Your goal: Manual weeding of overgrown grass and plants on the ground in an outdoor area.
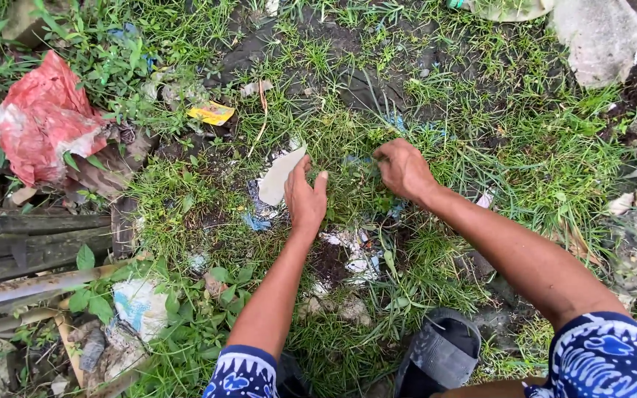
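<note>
Looks like mid-weeding: the right hand [404, 169] has its grip bunched tight on a tuft of thin green grass blades [366, 166], while the left hand [305, 197] lies flat and loose beside a pale flat shard [280, 175]. Pulling probably needs a firm low hold. Fingertips are buried, so the roots are hard to see.

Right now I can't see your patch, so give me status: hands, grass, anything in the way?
Left hand flat on grass. Right hand closed in grass blades. Pale scrap beside left fingers.

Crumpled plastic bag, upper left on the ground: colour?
Red, faded whitish in patches: the plastic bag lies among weeds, clear of both hands. Head view, the only one.
</note>
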